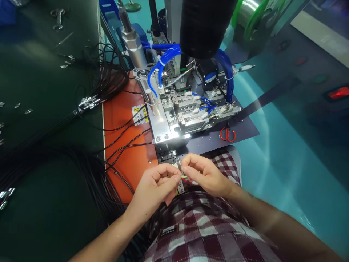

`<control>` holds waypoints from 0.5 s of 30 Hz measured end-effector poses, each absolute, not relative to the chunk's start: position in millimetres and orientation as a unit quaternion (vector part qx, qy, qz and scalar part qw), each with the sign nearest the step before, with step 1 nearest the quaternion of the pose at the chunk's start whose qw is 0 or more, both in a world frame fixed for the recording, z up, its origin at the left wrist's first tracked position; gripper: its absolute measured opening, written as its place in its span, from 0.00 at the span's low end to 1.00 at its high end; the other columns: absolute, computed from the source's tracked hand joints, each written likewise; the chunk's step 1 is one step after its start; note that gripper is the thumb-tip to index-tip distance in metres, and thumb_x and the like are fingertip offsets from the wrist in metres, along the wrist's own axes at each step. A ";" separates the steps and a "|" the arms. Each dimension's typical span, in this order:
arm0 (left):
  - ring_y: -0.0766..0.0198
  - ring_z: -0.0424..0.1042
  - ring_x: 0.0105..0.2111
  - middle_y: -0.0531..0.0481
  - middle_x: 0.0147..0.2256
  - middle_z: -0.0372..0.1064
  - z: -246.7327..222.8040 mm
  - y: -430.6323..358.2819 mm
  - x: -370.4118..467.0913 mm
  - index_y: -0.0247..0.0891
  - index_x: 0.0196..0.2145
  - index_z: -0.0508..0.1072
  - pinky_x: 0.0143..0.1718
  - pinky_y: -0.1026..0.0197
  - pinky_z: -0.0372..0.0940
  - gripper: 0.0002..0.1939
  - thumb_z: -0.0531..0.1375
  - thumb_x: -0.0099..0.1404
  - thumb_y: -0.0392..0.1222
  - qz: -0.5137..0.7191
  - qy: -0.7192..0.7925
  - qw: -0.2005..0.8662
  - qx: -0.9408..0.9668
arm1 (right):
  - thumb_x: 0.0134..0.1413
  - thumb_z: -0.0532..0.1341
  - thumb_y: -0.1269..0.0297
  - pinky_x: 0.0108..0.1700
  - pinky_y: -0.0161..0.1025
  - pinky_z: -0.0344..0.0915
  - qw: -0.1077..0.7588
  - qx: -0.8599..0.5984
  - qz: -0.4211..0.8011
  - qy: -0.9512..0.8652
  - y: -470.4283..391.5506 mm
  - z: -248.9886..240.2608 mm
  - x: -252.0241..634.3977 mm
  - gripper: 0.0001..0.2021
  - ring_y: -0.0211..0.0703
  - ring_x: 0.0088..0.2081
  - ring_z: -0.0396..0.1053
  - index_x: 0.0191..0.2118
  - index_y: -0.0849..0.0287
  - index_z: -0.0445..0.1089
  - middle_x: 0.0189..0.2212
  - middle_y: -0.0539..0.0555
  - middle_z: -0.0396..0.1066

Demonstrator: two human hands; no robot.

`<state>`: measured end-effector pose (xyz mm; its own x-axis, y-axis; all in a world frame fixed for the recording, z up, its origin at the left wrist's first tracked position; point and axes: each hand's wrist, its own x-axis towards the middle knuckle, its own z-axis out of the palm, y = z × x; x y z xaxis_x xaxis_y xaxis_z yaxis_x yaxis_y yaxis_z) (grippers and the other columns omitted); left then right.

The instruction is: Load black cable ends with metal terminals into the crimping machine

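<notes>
Thin coloured wires (184,177), green, yellow and red, show between my hands in front of the machine. My left hand (158,183) is closed, thumb and forefinger pinching these wires. Touching or nearly touching it, my right hand (204,174) is also closed in a pinch; what its fingertips hold is too small to make out. Right beyond my fingers stands the metal front of the machine (160,127), where several black cables (128,145) run in from the left. A label with printed characters (180,187) is partly hidden below my hands.
Bundles of black cables with metal plugs (88,103) lie on the dark green table (68,120) at left, near a wrench (58,22). Blue air hoses (169,54) arch over the machine. Red-handled scissors (228,135) lie at its right; a solder wire spool (249,16) hangs above.
</notes>
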<state>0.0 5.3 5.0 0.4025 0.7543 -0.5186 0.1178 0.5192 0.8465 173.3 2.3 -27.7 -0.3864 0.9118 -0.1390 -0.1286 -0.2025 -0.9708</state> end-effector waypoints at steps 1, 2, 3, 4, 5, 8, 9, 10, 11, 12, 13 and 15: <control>0.76 0.53 0.13 0.60 0.13 0.57 5.0 5.5 0.7 0.35 0.30 0.69 0.17 0.70 0.46 0.09 0.60 0.62 0.44 0.230 0.507 0.708 0.434 | 0.60 0.57 0.56 0.28 0.34 0.55 0.396 -0.410 0.661 -0.488 2.4 -28.3 172.8 0.11 0.34 0.25 0.55 0.32 0.58 0.62 0.24 0.46 0.58; 0.76 0.53 0.13 0.60 0.13 0.57 4.8 5.7 1.3 0.35 0.30 0.69 0.17 0.70 0.46 0.10 0.60 0.62 0.44 0.236 0.516 0.702 0.430 | 0.60 0.57 0.56 0.27 0.34 0.55 0.401 -0.427 0.655 -0.477 2.2 -28.8 172.2 0.11 0.34 0.24 0.55 0.32 0.58 0.63 0.24 0.46 0.58; 0.76 0.53 0.13 0.60 0.13 0.57 4.4 6.0 1.9 0.35 0.29 0.69 0.17 0.70 0.46 0.10 0.60 0.62 0.45 0.243 0.523 0.698 0.425 | 0.59 0.58 0.56 0.26 0.34 0.55 0.404 -0.441 0.651 -0.468 1.8 -29.2 171.6 0.11 0.34 0.23 0.55 0.32 0.58 0.64 0.23 0.45 0.59; 0.76 0.53 0.13 0.60 0.13 0.57 3.8 6.2 2.3 0.35 0.30 0.69 0.17 0.70 0.46 0.10 0.60 0.62 0.45 0.251 0.529 0.694 0.419 | 0.59 0.58 0.57 0.26 0.34 0.55 0.404 -0.451 0.646 -0.464 1.1 -29.3 170.8 0.10 0.33 0.22 0.55 0.32 0.58 0.64 0.22 0.45 0.59; 0.76 0.53 0.13 0.60 0.13 0.57 3.2 6.3 2.6 0.35 0.30 0.69 0.17 0.71 0.47 0.10 0.60 0.62 0.46 0.259 0.533 0.690 0.415 | 0.59 0.58 0.57 0.25 0.34 0.55 0.403 -0.459 0.640 -0.467 0.4 -29.3 170.0 0.10 0.33 0.22 0.56 0.32 0.58 0.65 0.22 0.45 0.60; 0.75 0.53 0.13 0.60 0.13 0.57 1.2 6.7 3.2 0.36 0.31 0.69 0.17 0.71 0.47 0.11 0.60 0.62 0.47 0.271 0.541 0.682 0.412 | 0.57 0.60 0.62 0.26 0.34 0.56 0.402 -0.480 0.604 -0.493 -1.8 -27.6 166.9 0.06 0.34 0.23 0.58 0.32 0.59 0.67 0.23 0.47 0.63; 0.75 0.53 0.13 0.60 0.13 0.57 0.6 6.7 3.4 0.36 0.31 0.68 0.16 0.71 0.47 0.11 0.60 0.62 0.48 0.272 0.541 0.680 0.414 | 0.56 0.60 0.63 0.26 0.34 0.57 0.405 -0.489 0.590 -0.498 -2.1 -26.7 165.6 0.05 0.34 0.24 0.59 0.32 0.59 0.68 0.23 0.47 0.63; 0.75 0.54 0.13 0.60 0.13 0.57 0.2 6.8 3.6 0.36 0.31 0.68 0.16 0.71 0.47 0.12 0.61 0.62 0.48 0.274 0.541 0.679 0.414 | 0.55 0.61 0.64 0.26 0.34 0.57 0.410 -0.497 0.579 -0.500 -2.2 -26.0 164.3 0.05 0.35 0.24 0.59 0.31 0.59 0.68 0.22 0.47 0.64; 0.75 0.54 0.13 0.60 0.13 0.58 -0.1 6.8 3.8 0.36 0.31 0.68 0.16 0.71 0.47 0.12 0.61 0.61 0.48 0.277 0.541 0.678 0.413 | 0.54 0.61 0.65 0.26 0.34 0.57 0.414 -0.504 0.572 -0.498 -2.2 -25.4 163.0 0.04 0.34 0.24 0.59 0.31 0.59 0.68 0.22 0.47 0.64; 0.75 0.54 0.13 0.60 0.13 0.58 -0.4 6.8 4.1 0.36 0.31 0.68 0.16 0.71 0.47 0.12 0.61 0.61 0.48 0.280 0.541 0.678 0.412 | 0.53 0.62 0.65 0.26 0.34 0.56 0.415 -0.508 0.571 -0.493 -2.1 -25.2 161.7 0.04 0.34 0.23 0.59 0.30 0.59 0.68 0.22 0.47 0.64; 0.75 0.54 0.13 0.60 0.13 0.58 -0.6 6.8 4.3 0.36 0.31 0.67 0.16 0.71 0.47 0.12 0.61 0.61 0.48 0.284 0.540 0.679 0.409 | 0.52 0.62 0.65 0.25 0.34 0.56 0.415 -0.510 0.574 -0.488 -2.2 -25.2 160.3 0.04 0.34 0.23 0.59 0.30 0.59 0.68 0.21 0.47 0.64; 0.75 0.54 0.13 0.61 0.13 0.58 -1.2 6.5 4.4 0.37 0.31 0.67 0.16 0.71 0.47 0.12 0.61 0.61 0.48 0.288 0.538 0.682 0.402 | 0.52 0.63 0.64 0.25 0.33 0.55 0.409 -0.514 0.585 -0.476 -2.9 -26.1 157.4 0.05 0.34 0.22 0.59 0.30 0.59 0.68 0.21 0.46 0.63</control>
